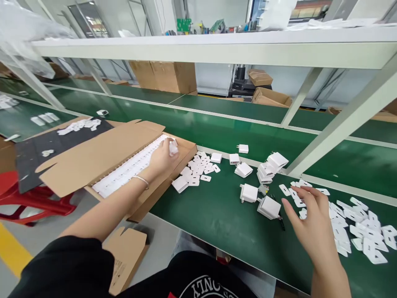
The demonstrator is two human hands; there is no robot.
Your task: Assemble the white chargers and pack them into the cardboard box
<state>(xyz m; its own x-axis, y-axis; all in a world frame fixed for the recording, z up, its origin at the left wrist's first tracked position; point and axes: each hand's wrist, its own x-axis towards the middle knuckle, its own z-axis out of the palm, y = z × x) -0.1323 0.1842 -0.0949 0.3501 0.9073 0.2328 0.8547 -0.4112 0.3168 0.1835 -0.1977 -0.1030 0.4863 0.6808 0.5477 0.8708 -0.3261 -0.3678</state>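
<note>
My left hand (161,158) pinches a white charger (173,147) over the open cardboard box (102,155) at the left, just above its packed rows of chargers (130,169). My right hand (310,221), fingers spread and holding nothing, hovers over flat white tabs (356,231) on the green surface (223,219), just right of loose chargers (268,207).

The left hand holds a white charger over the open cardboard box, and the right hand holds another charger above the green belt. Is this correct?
Not quite. The head view shows the right hand open and empty above the green belt. The left hand does hold a white charger over the open cardboard box.
</note>
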